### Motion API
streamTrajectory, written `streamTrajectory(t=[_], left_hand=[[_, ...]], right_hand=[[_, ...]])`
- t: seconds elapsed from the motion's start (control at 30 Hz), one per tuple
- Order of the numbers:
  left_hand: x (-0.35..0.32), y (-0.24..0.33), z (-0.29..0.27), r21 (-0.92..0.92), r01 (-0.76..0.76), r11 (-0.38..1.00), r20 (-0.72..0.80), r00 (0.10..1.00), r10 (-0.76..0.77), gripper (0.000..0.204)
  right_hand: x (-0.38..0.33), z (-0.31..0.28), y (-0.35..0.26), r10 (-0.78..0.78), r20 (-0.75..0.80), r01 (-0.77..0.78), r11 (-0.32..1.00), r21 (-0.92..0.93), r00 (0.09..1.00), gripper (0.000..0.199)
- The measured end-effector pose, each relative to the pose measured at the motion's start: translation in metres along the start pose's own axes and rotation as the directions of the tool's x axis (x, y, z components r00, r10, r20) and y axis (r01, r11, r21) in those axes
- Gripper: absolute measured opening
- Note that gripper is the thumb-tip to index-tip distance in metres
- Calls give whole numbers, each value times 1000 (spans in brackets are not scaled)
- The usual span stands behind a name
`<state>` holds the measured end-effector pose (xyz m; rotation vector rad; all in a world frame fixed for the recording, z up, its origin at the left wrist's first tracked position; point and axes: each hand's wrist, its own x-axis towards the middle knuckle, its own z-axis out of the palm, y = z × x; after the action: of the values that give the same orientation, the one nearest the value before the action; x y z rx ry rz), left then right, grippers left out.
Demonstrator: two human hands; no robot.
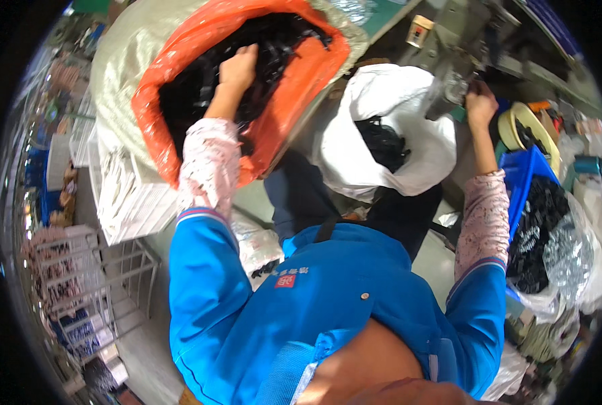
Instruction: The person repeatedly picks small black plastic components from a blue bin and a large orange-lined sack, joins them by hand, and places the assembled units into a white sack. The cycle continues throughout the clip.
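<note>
Left hand (239, 67) in orange sack (294, 81), grip closed on black parts (274, 40), right hand (481, 104) at machine (459, 47), grip unclear

Orange bag liner (294, 88) holds black pieces (199, 81) — white bag (395, 128), blue crate (527, 175), blue jacket (328, 304).

Your left arm extends up and to the left, elbow bent, the forearm in a pale patterned sleeve below a blue jacket cuff; your left hand (239, 67) is curled into a loose fist, knuckles toward the camera. Your right arm rises along the right side, forearm near vertical; your right hand (481, 102) is raised, fingers closed in a pinching grip
</note>
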<state>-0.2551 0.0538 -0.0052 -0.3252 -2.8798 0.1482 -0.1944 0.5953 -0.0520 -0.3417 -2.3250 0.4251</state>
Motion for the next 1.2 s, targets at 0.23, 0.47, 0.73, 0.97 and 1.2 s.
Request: streamTrajectory(t=[0.23,0.47,0.73,0.97,1.2], left_hand=[[-35,-9,-23,-734,-138,665,-255,963,-81,47],[-73,-12,-59,-988,155,-8,146,914,-378,39],[-83,19,-29,-122,48,-991,192,981,24,58],[-96,196,-33,-556,406,-725,249,914,321,22],[-117,327,-71,-504,644,-576,328,760,561,35]], right_hand=[[-3,-104,-94,168,412,-436,150,887,896,18],[-4,-140,-126,45,473,-461,326,825,880,27],[-19,-125,-142,111,378,-394,246,886,919,14],[-71,-219,-86,-142,112,103,949,299,984,20],[-97,-312,99,237,456,29,864,-503,858,38]])
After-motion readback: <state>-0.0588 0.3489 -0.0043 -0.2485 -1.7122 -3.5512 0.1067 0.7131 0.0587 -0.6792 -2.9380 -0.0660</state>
